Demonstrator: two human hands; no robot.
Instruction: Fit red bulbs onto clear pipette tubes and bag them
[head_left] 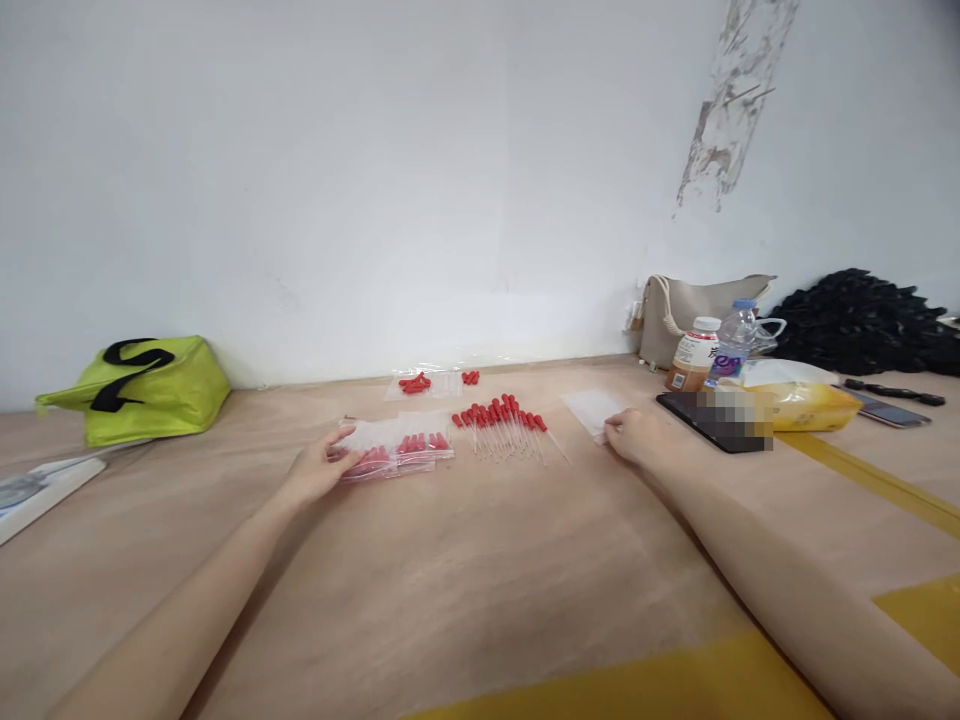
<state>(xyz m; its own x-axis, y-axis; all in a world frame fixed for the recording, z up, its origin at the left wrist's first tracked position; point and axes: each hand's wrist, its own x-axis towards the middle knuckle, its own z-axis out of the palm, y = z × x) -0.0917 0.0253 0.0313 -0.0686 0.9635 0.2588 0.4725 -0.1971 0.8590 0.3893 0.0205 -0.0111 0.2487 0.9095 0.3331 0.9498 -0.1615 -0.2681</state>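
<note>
My left hand lies at the left edge of a row of filled clear zip bags. Its thumb and index finger are apart, touching the nearest bag. Red rubber bulbs of droppers show through the plastic of these overlapping bags. To their right, a loose pile of glass droppers with red bulbs fans out on the table. My right hand is closed, its fingers pinching the near right corner of a flat stack of whitish zip bags.
Behind the pile, a clear bag with red bulbs lies by the wall. A green bag stands left. To the right are a black tablet, tissue pack, two bottles and a beige bag. Yellow tape crosses the near table.
</note>
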